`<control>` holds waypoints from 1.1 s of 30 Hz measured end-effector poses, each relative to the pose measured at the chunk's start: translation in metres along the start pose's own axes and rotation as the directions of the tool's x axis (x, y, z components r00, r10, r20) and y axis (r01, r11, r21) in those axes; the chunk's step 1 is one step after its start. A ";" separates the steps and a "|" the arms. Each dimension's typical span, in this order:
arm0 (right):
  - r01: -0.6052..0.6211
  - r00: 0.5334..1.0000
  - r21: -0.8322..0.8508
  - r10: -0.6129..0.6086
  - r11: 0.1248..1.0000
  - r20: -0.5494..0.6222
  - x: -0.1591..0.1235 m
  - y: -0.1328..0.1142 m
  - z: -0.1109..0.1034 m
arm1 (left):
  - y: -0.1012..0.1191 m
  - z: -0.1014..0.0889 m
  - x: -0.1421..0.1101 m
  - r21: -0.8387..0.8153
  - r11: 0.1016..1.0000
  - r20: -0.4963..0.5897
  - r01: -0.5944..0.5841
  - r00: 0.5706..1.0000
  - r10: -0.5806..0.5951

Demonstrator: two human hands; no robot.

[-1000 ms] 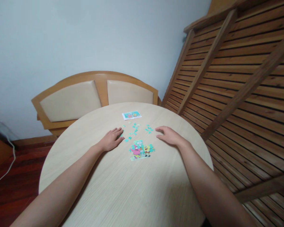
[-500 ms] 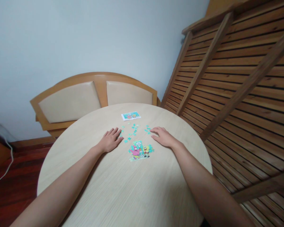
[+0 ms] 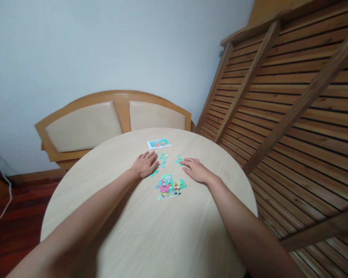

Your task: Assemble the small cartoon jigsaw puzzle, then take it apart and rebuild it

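Note:
My left hand (image 3: 145,164) lies palm down with its fingers spread, at the left edge of the loose teal jigsaw pieces (image 3: 163,157); it covers some of them. On the right, my right hand (image 3: 195,170) rests with fingers stretched out, the tips at a small group of teal pieces (image 3: 179,158). Between the hands and nearer to me is a partly joined jigsaw puzzle (image 3: 170,187) showing a pink starfish, a pale green figure and a yellow sponge. Behind the loose pieces lies a white-edged picture sheet (image 3: 159,144) with the same cartoon figures.
Everything lies on a round pale wooden table (image 3: 150,239). Past its far edge stands a wooden headboard (image 3: 121,112) with cream panels, against the wall. A large slatted wooden frame (image 3: 266,116) leans close on the right. A white cable (image 3: 8,200) hangs at the left.
My left hand has slid to the right, over the pieces at the left side, crowding them toward the middle. My right hand has shifted slightly left against the pieces beside it.

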State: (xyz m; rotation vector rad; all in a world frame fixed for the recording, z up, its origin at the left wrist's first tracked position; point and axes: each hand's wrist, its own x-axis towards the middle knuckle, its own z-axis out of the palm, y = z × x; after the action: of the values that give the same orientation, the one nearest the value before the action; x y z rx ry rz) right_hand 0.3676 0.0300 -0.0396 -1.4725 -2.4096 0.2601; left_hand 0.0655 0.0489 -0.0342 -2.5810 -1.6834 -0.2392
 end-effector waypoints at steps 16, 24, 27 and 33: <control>0.059 0.998 0.001 -0.059 0.998 0.005 0.001 0.003 -0.001 | 0.008 -0.015 -0.017 -0.067 0.998 -0.104 0.014 0.994 -0.021; 0.087 0.996 -0.003 -0.087 0.996 -0.016 0.000 0.002 0.000 | 0.000 -0.017 -0.011 -0.120 0.990 -0.049 0.077 0.995 -0.083; 0.069 0.997 0.000 -0.069 0.998 -0.016 0.000 0.003 0.002 | -0.003 -0.018 -0.005 -0.139 0.990 -0.010 0.012 1.000 -0.014; 0.076 0.997 0.016 -0.076 0.997 -0.019 0.000 0.004 0.002 | -0.007 -0.020 0.002 -0.096 0.995 0.065 -0.038 0.997 0.044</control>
State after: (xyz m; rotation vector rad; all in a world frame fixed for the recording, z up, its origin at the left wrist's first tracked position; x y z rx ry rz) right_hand 0.3699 0.0316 -0.0423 -1.3666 -2.4369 0.2475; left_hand 0.0580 0.0510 -0.0144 -2.7176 -1.6779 -0.2390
